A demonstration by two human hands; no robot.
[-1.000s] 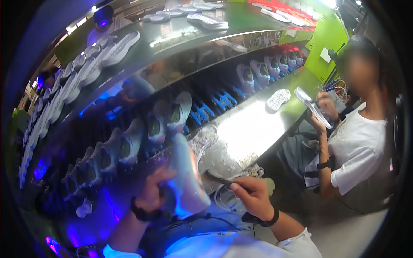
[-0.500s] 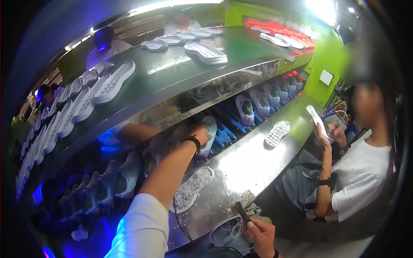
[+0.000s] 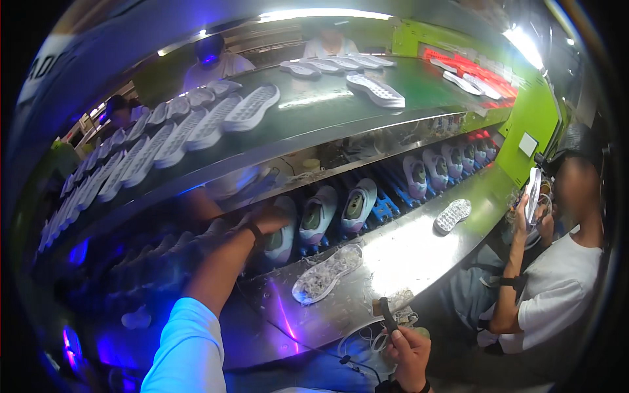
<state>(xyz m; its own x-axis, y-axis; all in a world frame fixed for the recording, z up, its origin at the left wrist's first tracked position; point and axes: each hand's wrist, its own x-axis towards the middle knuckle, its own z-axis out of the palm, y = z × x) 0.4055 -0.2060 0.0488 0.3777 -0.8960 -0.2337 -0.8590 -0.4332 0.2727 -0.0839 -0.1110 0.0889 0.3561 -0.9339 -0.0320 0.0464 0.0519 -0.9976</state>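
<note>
My left hand [image 3: 270, 219] reaches into the lower row and rests on the upper of a pale shoe [image 3: 280, 239]; its fingers are partly blurred and in shadow. Just right of it stand two more pale shoes, a middle shoe [image 3: 318, 219] and a right-hand shoe [image 3: 358, 204], toes toward me. Low at the right, my right hand [image 3: 410, 350] is closed round the dark handle of a small brush [image 3: 389, 318], whose brownish tip points up and left over the metal ledge's edge. Between the hands, a white sole [image 3: 327, 274] full of shreds lies on the ledge.
Another white sole [image 3: 452, 216] lies farther along the metal ledge [image 3: 400, 252]. Blue racks [image 3: 385, 208] carry more shoes. Above runs a green conveyor [image 3: 308, 111] with rows of soles. A co-worker [image 3: 557, 268] sits at the right, holding a sole. A cable crosses the ledge's near side.
My left hand has moved left along the row, from the shoe beside the rack gap to one farther left. The view has turned left. My right hand still holds the brush.
</note>
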